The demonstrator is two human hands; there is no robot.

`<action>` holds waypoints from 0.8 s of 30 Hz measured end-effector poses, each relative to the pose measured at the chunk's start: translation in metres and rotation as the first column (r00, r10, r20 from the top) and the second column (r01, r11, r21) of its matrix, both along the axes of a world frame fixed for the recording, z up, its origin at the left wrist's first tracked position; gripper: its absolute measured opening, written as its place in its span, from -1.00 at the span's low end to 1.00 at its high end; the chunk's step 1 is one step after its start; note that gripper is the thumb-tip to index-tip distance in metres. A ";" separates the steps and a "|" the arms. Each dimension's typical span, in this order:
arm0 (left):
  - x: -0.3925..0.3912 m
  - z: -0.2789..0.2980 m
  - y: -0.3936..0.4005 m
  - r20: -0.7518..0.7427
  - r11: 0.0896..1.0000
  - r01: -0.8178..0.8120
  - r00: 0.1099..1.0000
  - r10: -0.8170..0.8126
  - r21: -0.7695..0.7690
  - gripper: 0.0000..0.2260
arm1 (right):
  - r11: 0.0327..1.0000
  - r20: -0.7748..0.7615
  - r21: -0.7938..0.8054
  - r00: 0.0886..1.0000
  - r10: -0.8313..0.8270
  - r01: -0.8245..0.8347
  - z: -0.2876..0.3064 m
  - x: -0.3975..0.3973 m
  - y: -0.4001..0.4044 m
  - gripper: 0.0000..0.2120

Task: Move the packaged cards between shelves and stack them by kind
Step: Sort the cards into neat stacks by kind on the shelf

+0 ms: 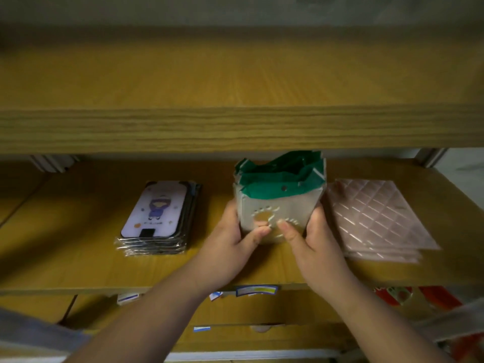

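Observation:
A thick bundle of packaged cards with green tops and grey fronts bearing a paw print (280, 195) stands in the middle of the lower wooden shelf (78, 258). My left hand (233, 237) grips its left side, thumb on the front. My right hand (311, 239) grips its right side, thumb likewise on the front. A stack of packaged cards with a purple cartoon figure (159, 218) lies to the left. To the right lies a stack of pink quilted-pattern packets (377, 218), close to the bundle.
The upper shelf board (235, 127) overhangs just above the bundle's top. Below the lower shelf's front edge sit cardboard boxes (262, 310) with labels, and red packaging (434, 299) shows at the lower right. Bare shelf surface lies at the far left.

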State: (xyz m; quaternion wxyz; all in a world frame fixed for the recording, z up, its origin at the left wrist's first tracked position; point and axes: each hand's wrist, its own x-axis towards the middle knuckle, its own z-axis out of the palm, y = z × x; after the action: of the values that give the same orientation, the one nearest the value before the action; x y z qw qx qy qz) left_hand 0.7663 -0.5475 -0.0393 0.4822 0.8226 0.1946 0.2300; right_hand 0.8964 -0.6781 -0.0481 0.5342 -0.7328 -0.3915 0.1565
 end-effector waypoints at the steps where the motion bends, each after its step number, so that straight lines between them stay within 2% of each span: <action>1: 0.001 0.003 0.000 0.019 0.999 -0.022 1.000 0.022 -0.023 -0.57 | 1.000 0.015 -0.015 1.000 -0.027 0.027 0.003 0.002 0.002 -0.59; 3: 0.003 0.008 0.000 0.043 0.993 -0.094 0.994 0.097 -0.068 -0.64 | 0.997 -0.034 -0.033 0.997 -0.070 0.069 0.010 0.004 0.008 -0.68; 4: 0.004 0.010 0.001 0.008 0.988 -0.144 0.989 0.145 -0.061 -0.68 | 0.995 -0.086 -0.050 0.992 -0.088 0.084 0.015 0.006 0.011 -0.75; 6: 0.004 0.013 0.001 -0.146 0.977 -0.209 0.968 0.202 -0.034 -0.68 | 0.977 -0.124 -0.189 0.985 -0.122 0.097 0.022 0.007 0.017 -0.83; 8: 0.003 0.013 0.002 -0.266 0.978 -0.202 0.946 0.183 -0.045 -0.63 | 0.932 -0.097 -0.348 0.984 -0.146 0.104 0.024 0.007 0.022 -0.72; 12: 0.003 0.011 0.014 -0.359 0.989 -0.149 0.922 0.146 0.020 -0.56 | 0.896 -0.098 -0.423 0.977 -0.191 0.133 0.033 0.002 0.036 -0.58; 15: -0.001 0.009 0.019 -0.406 0.989 -0.151 0.903 0.141 0.008 -0.45 | 0.855 0.006 -0.493 0.983 -0.184 0.163 0.037 0.001 0.044 -0.58; 17: -0.005 0.007 0.020 -0.411 0.990 -0.139 0.904 0.119 -0.018 -0.38 | 0.844 0.065 -0.504 0.983 -0.174 0.182 0.039 -0.002 0.043 -0.60; 20: -0.007 0.011 0.017 -0.353 0.986 -0.167 0.923 0.154 -0.006 -0.34 | 0.843 0.127 -0.491 0.975 -0.180 0.220 0.039 -0.008 0.029 -0.50; 22: -0.005 0.017 0.009 -0.299 0.978 -0.177 0.933 0.201 0.106 -0.39 | 0.848 0.173 -0.465 0.965 -0.195 0.255 0.039 -0.007 0.011 -0.50; 24: 0.001 0.026 -0.007 -0.246 0.962 -0.138 0.949 0.197 0.237 -0.42 | 0.865 0.210 -0.404 0.950 -0.230 0.299 0.043 0.000 -0.010 -0.35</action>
State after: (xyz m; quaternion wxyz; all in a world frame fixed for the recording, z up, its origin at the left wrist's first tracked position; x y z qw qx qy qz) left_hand 0.7669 -0.5548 -0.0137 0.3375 0.8741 0.3012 0.1770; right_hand 0.8967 -0.6877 -0.0054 0.3433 -0.8892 -0.2828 0.1069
